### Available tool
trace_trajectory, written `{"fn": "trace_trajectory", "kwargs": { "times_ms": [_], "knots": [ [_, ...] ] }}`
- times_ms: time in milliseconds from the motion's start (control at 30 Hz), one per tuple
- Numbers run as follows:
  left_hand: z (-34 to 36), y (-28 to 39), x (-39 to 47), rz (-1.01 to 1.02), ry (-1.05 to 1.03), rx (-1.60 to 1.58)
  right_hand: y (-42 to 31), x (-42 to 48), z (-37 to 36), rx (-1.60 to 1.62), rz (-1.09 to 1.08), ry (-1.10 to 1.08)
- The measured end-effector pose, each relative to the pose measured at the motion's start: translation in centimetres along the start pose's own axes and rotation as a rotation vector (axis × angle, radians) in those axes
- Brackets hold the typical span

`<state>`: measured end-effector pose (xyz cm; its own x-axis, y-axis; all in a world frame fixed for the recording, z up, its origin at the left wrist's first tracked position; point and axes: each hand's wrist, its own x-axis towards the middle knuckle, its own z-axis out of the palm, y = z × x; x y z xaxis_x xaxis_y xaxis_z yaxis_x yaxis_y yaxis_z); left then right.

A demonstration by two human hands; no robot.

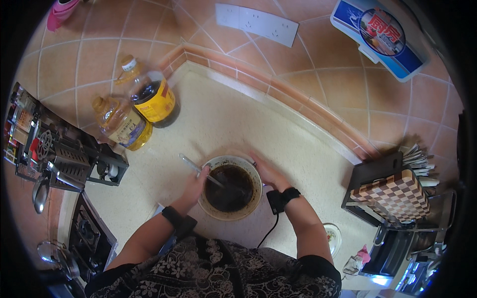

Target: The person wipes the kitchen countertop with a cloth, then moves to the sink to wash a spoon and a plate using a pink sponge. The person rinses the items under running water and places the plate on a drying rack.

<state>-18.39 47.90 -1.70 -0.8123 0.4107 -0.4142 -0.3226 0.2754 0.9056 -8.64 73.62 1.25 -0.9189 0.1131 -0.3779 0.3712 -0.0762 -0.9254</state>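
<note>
A round, light-coloured bowl [259,193] of dark brown liquid stands on the pale countertop before me. Bits of sediment cling to its inner wall. The handle of a metal utensil [190,162] slants over the upper left rim, its other end hidden in the liquid. At the bowl's left side my left hand [193,186] grips the rim, thumb on top near the handle. My right hand [266,170] is cupped around the upper right side, its fingers partly hidden behind the bowl. Both wrists wear black straps with small boxes.
Two plastic oil bottles [130,128] [158,100] stand at the upper left. A utensil rack [119,173] and gas stove [87,234] are on the left. Right are a checkered cutting board [395,195] in a holder and a small dish [335,238]. A black cable [274,227] hangs by my right wrist.
</note>
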Motion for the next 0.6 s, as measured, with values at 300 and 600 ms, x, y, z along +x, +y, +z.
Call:
{"fn": "trace_trajectory", "kwargs": {
  "times_ms": [300,600],
  "knots": [
    [1.0,2.9,1.3,0.055,-0.129,0.267,8.0,-8.6,4.4,0.951,-0.058,0.109],
    [1.5,6.3,3.2,0.234,-0.333,0.235,11.4,-12.9,8.7,0.731,-0.084,0.340]
  ]
}}
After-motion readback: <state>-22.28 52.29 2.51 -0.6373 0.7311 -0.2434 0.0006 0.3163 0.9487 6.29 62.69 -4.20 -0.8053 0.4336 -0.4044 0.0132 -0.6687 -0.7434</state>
